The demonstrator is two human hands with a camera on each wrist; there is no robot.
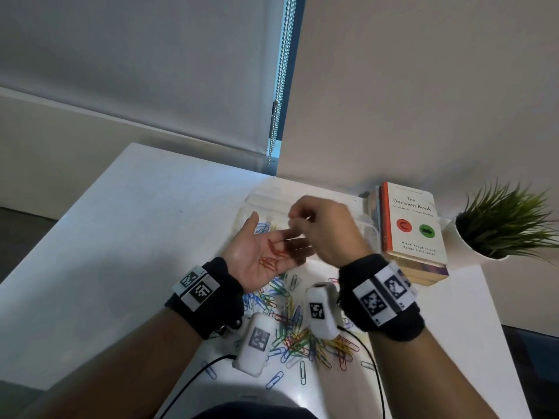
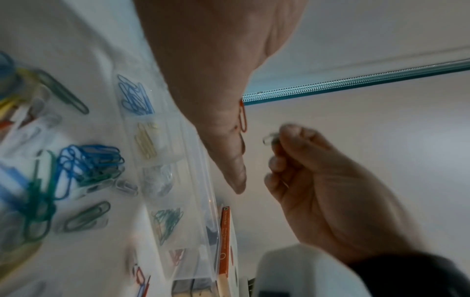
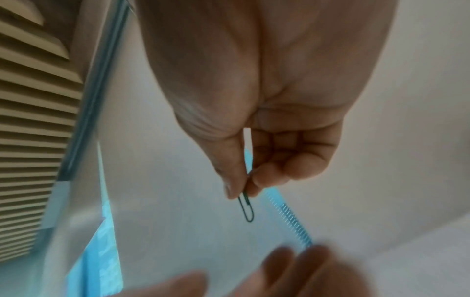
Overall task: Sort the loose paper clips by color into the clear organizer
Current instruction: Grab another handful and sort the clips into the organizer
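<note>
The left hand (image 1: 260,252) is lying palm up in the middle of the head view, fingers spread flat, carrying a few red clips (image 1: 272,255) on the palm. The right hand (image 1: 323,228) is hovering just beside it, thumb and forefinger pinching a single dark green clip (image 3: 246,207) that is hanging free below the fingertips in the right wrist view.

The job is looking partly done. The clear organizer (image 2: 178,180), running down the centre of the left wrist view, is already showing blue, yellow, pale, green and red groups in separate compartments. Plenty is remaining, though: a tangled pile of mixed clips (image 1: 302,337) is spreading over the white table (image 1: 121,237) at the lower centre of the head view, under both wrists, with strays around it.

At the right, a book (image 1: 414,225) is sitting just beside the organizer, and a potted plant (image 1: 508,228) beyond it. The hands are covering much of the organizer from above.
</note>
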